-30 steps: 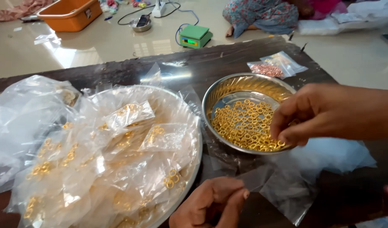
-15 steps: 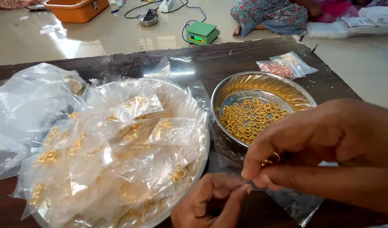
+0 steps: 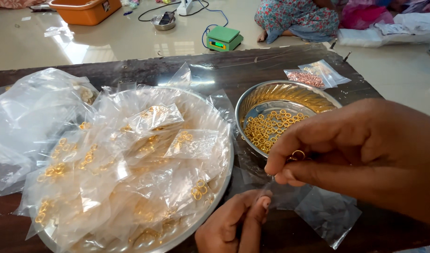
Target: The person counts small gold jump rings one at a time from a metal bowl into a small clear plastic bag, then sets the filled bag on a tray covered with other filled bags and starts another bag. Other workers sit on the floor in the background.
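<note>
My right hand (image 3: 360, 150) hovers close to the camera with gold rings (image 3: 298, 154) pinched in its fingers, just in front of a steel bowl (image 3: 271, 91) that holds several loose gold rings (image 3: 266, 129). Below it, my left hand (image 3: 233, 225) pinches the mouth of a small clear plastic bag (image 3: 318, 211) on the dark table. The fingertips of both hands nearly meet at the bag's opening.
A large steel plate (image 3: 215, 187) on the left is heaped with clear bags of gold rings (image 3: 144, 154). More clear plastic (image 3: 27, 112) lies far left. Small packets (image 3: 313, 75) sit behind the bowl. On the floor: a green scale (image 3: 223, 38), an orange tub (image 3: 84, 9), a seated person (image 3: 299, 18).
My right hand lifted out of the bowl with rings and came down toward my left hand. The left hand has taken hold of the small bag's mouth.
</note>
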